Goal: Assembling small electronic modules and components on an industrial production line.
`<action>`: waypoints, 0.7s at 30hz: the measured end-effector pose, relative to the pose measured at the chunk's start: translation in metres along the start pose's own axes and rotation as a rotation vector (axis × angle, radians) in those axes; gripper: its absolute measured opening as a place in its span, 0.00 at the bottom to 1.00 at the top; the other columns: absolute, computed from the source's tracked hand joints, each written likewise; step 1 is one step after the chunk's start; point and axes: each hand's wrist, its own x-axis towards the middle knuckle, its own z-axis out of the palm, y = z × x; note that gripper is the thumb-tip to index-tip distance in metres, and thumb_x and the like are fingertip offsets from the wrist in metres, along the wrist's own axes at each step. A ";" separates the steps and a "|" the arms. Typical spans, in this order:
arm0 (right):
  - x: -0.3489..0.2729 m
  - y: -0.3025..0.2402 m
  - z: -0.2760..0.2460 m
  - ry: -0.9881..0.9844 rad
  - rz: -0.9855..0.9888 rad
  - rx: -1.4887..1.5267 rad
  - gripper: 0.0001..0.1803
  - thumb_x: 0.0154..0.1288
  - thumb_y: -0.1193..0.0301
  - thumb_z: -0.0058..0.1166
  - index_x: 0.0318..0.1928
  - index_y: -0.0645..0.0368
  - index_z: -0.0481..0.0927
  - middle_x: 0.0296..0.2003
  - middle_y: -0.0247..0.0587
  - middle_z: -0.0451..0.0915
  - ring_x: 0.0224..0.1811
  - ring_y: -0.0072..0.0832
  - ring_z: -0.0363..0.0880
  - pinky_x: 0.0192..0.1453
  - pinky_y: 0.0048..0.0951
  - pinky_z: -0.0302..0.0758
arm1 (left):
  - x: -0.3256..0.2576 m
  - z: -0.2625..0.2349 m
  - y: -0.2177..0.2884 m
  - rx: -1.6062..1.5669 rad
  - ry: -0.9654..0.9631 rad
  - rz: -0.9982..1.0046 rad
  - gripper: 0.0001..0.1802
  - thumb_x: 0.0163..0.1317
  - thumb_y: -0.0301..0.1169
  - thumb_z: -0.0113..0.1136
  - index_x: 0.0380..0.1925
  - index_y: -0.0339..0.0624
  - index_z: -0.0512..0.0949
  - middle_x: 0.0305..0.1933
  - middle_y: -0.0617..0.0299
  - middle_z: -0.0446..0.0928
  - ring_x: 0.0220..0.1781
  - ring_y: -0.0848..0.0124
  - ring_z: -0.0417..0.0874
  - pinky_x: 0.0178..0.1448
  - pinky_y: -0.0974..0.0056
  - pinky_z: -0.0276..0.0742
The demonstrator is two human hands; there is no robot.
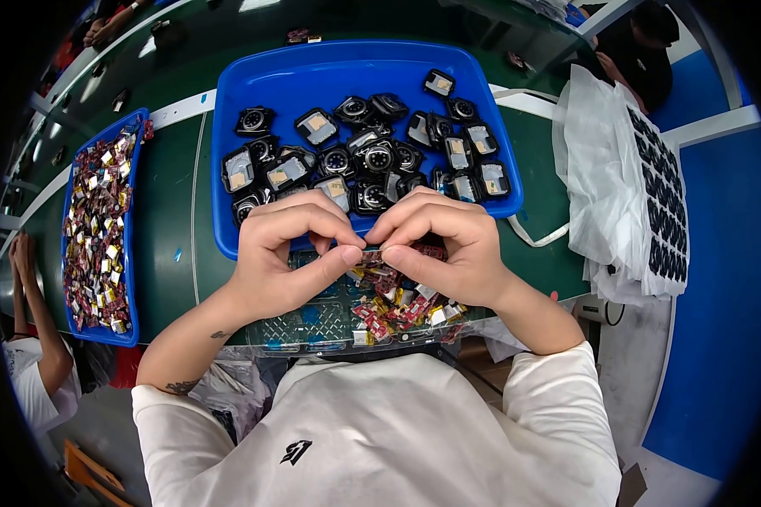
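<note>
My left hand (292, 245) and my right hand (450, 242) meet at the fingertips in the middle, just before the near rim of a large blue tray (330, 61). Each thumb pinches against its forefinger. Whatever lies between the fingertips is tiny and mostly hidden, so I cannot make it out. Below my hands, a clear plastic tray (281, 331) with moulded pockets holds a heap of small red circuit boards (389, 314) with yellow and silvery pieces. The blue tray carries many black smartwatch cases (376, 156), some turned with their pale inner side up.
At left, a long blue tray (133, 253) is heaped with more boards. White sheets (596, 160) bearing rows of black parts (661, 203) hang over the table's right end. Another person's arm (38, 304) shows at far left; a person in black (643, 51) is at upper right.
</note>
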 end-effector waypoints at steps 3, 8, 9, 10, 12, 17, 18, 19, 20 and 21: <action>-0.001 0.003 0.000 0.010 -0.030 0.007 0.03 0.56 0.76 0.61 0.29 0.62 0.80 0.35 0.40 0.83 0.34 0.23 0.78 0.34 0.23 0.73 | -0.002 0.000 -0.002 0.014 0.019 -0.003 0.03 0.53 0.22 0.66 0.28 0.36 0.81 0.31 0.60 0.78 0.28 0.78 0.74 0.31 0.74 0.69; -0.002 0.006 0.007 0.091 -0.121 -0.007 0.03 0.57 0.77 0.60 0.30 0.62 0.79 0.34 0.40 0.83 0.33 0.25 0.78 0.34 0.22 0.73 | 0.001 0.005 0.005 -0.054 0.039 -0.072 0.07 0.50 0.25 0.70 0.27 0.38 0.80 0.31 0.64 0.76 0.31 0.78 0.73 0.31 0.74 0.65; -0.003 0.005 0.007 0.091 -0.121 -0.007 0.03 0.57 0.77 0.60 0.30 0.62 0.79 0.34 0.40 0.83 0.33 0.25 0.78 0.34 0.22 0.73 | 0.002 0.004 0.004 -0.054 0.038 -0.071 0.07 0.50 0.25 0.70 0.27 0.38 0.80 0.31 0.64 0.76 0.31 0.78 0.73 0.31 0.74 0.65; -0.004 0.003 0.007 0.040 -0.055 0.026 0.03 0.57 0.78 0.60 0.31 0.62 0.78 0.33 0.41 0.82 0.33 0.24 0.77 0.36 0.23 0.72 | 0.002 0.003 0.003 0.016 -0.010 -0.045 0.08 0.49 0.25 0.70 0.27 0.38 0.79 0.30 0.65 0.75 0.31 0.78 0.72 0.31 0.74 0.65; -0.006 -0.001 0.005 -0.014 0.010 0.061 0.04 0.58 0.79 0.59 0.31 0.63 0.76 0.32 0.43 0.81 0.34 0.24 0.76 0.37 0.23 0.71 | 0.000 0.000 0.001 0.087 -0.056 -0.019 0.09 0.49 0.25 0.71 0.28 0.39 0.79 0.30 0.65 0.75 0.32 0.78 0.72 0.32 0.74 0.64; -0.003 -0.004 0.002 -0.008 0.102 0.114 0.09 0.54 0.76 0.64 0.38 0.60 0.82 0.28 0.32 0.77 0.25 0.15 0.72 0.29 0.17 0.69 | -0.001 0.000 -0.002 -0.236 0.018 -0.130 0.09 0.52 0.22 0.67 0.29 0.38 0.75 0.33 0.61 0.78 0.33 0.78 0.76 0.35 0.73 0.70; -0.003 -0.005 0.001 -0.006 0.101 0.113 0.09 0.54 0.76 0.64 0.38 0.60 0.82 0.28 0.32 0.77 0.25 0.15 0.72 0.29 0.17 0.69 | -0.001 0.000 -0.001 -0.235 0.016 -0.129 0.09 0.52 0.22 0.67 0.29 0.38 0.75 0.33 0.61 0.78 0.33 0.78 0.76 0.35 0.73 0.70; -0.004 -0.005 0.000 -0.016 0.122 0.100 0.10 0.55 0.79 0.63 0.40 0.64 0.81 0.32 0.36 0.78 0.28 0.16 0.72 0.31 0.17 0.69 | -0.003 0.001 0.000 -0.301 0.025 -0.172 0.09 0.53 0.21 0.66 0.29 0.38 0.73 0.33 0.60 0.78 0.35 0.77 0.78 0.37 0.73 0.71; -0.004 -0.006 -0.001 -0.027 0.143 0.087 0.12 0.55 0.82 0.61 0.42 0.67 0.81 0.37 0.41 0.78 0.31 0.18 0.73 0.34 0.18 0.69 | -0.003 0.002 0.000 -0.367 0.035 -0.215 0.09 0.54 0.20 0.64 0.28 0.38 0.72 0.32 0.59 0.79 0.37 0.76 0.80 0.38 0.73 0.72; -0.004 -0.006 -0.001 -0.026 0.142 0.086 0.12 0.55 0.82 0.61 0.42 0.67 0.81 0.37 0.41 0.78 0.31 0.18 0.73 0.34 0.18 0.69 | -0.003 0.002 0.001 -0.367 0.034 -0.213 0.09 0.54 0.20 0.64 0.28 0.38 0.72 0.32 0.59 0.79 0.37 0.76 0.80 0.38 0.73 0.72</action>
